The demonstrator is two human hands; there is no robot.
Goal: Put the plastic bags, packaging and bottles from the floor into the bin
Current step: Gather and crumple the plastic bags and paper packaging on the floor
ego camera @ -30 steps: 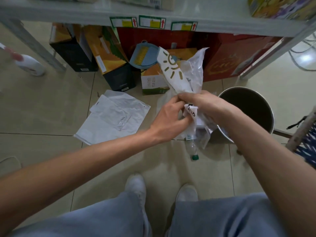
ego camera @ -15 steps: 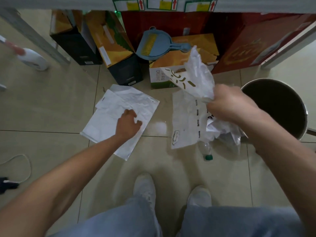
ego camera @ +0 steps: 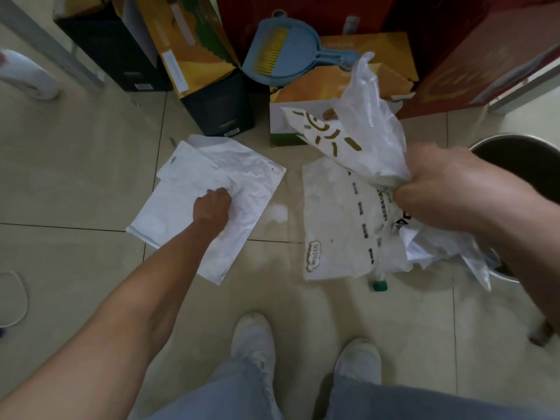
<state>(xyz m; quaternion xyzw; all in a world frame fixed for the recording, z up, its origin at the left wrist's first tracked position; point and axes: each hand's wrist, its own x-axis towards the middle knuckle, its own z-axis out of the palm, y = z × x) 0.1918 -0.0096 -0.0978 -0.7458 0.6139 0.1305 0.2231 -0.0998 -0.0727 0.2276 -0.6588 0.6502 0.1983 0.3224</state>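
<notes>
My right hand [ego camera: 445, 189] grips a bunch of crumpled white and clear plastic bags [ego camera: 363, 125], one printed with a brown sun pattern, held above the floor just left of the round metal bin [ego camera: 515, 144]. A flat white printed bag [ego camera: 336, 225] lies under that bunch. A clear bottle with a green cap [ego camera: 378, 281] pokes out from beneath it. My left hand [ego camera: 212, 204] presses down with closed fingers on white packaging sheets [ego camera: 178, 204] that lie flat on the tiles.
Cardboard boxes [ego camera: 206, 65] stand under the shelf at the back, with a blue dustpan and brush [ego camera: 278, 53] resting on one. A white spray bottle [ego camera: 27, 74] lies at far left, a white cable [ego camera: 15, 298] at the left edge. My shoes [ego camera: 254, 341] stand near the bottom.
My left hand let go of the bunch, reached left and closed on the white sheets. My right hand kept the bags and moved toward the bin. The camera tilted down.
</notes>
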